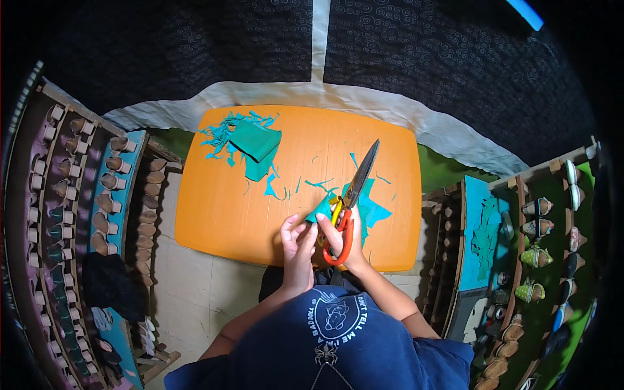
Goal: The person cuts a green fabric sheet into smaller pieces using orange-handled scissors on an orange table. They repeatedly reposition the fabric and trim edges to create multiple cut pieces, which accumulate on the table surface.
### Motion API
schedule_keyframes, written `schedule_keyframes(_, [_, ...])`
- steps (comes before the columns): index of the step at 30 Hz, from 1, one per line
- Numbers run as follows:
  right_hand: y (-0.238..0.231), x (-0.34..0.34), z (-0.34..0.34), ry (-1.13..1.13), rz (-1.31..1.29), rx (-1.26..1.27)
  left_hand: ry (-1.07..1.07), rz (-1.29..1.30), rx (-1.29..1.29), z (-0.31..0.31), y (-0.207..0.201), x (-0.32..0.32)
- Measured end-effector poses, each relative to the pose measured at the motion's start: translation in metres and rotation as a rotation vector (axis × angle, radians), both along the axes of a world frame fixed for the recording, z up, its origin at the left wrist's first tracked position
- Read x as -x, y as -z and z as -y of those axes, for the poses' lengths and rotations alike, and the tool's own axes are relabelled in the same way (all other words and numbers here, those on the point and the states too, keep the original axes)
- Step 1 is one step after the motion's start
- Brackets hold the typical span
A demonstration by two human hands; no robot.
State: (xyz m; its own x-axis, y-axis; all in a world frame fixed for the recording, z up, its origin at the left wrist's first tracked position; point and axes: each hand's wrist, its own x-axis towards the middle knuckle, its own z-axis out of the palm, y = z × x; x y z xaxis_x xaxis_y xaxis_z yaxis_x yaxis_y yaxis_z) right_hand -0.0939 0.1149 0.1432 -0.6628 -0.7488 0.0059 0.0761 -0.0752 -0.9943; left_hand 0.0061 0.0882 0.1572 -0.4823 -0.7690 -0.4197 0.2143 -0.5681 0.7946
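My right hand (351, 246) has scissors (361, 179) with one red-orange handle and one yellow handle hooked over it. Their dark blades point up and away over the table, nearly together. The same hand's thumb and fingers pinch a small green piece of material (320, 209). My left hand (298, 252) is at the piece's lower left edge, its fingertips curled and pressed to it close to the right thumb. Just beyond the right hand, a larger pointed teal piece (374, 212) lies on the table, partly covered by the hand and scissors.
On the orange table (214, 214), a folded green sheet (257, 142) sits at the far left beside a heap of teal scraps (218, 134). Thin offcuts are strewn mid-table. Racks of shoe-shaped forms (104, 224) stand left, and shelves with small shoes (536, 257) right.
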Motion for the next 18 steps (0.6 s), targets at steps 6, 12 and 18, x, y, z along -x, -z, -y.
schedule_keyframes(6, [-0.004,-0.001,0.0,-0.025,0.002,0.015,0.004,-0.087,0.045,0.006,0.004,0.008])
schedule_keyframes(12, [0.009,-0.004,-0.01,-0.189,0.007,-0.018,-0.143,-0.167,0.216,0.043,0.012,0.017])
schedule_keyframes(18, [0.008,-0.003,-0.038,-0.469,-0.076,-0.127,-0.173,-0.253,0.4,0.072,-0.02,0.018])
